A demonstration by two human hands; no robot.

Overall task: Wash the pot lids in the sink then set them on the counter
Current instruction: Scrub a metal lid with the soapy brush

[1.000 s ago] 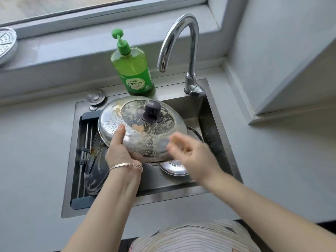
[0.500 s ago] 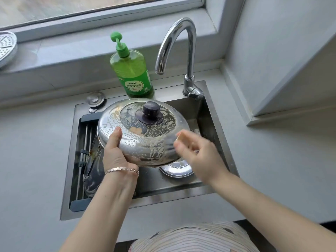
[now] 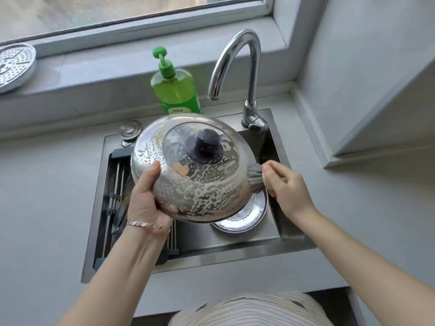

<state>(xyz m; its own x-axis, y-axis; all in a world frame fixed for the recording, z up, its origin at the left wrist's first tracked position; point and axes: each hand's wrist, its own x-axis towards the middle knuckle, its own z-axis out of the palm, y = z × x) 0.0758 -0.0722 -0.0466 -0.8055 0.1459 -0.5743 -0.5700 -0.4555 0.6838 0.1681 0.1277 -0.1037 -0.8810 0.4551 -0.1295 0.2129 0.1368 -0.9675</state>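
Steel lid (image 3: 195, 170), all soapy, is up over our sink (image 3: 235, 242), tilted toward us. Our left hand (image 3: 146, 198) grips its near-left rim, thumb on top. Our right hand (image 3: 286, 184) pinches what looks like a scrubber (image 3: 255, 178), pretty blurry, against the lid's right edge.

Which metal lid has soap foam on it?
The big lid with the dark knob, held by the left hand; the small lid lies in the sink below.

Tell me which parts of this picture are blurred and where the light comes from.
Head view: the scrubber in the right hand is smeared by motion against the lid; head view: daylight falls from the window, glinting on the faucet.
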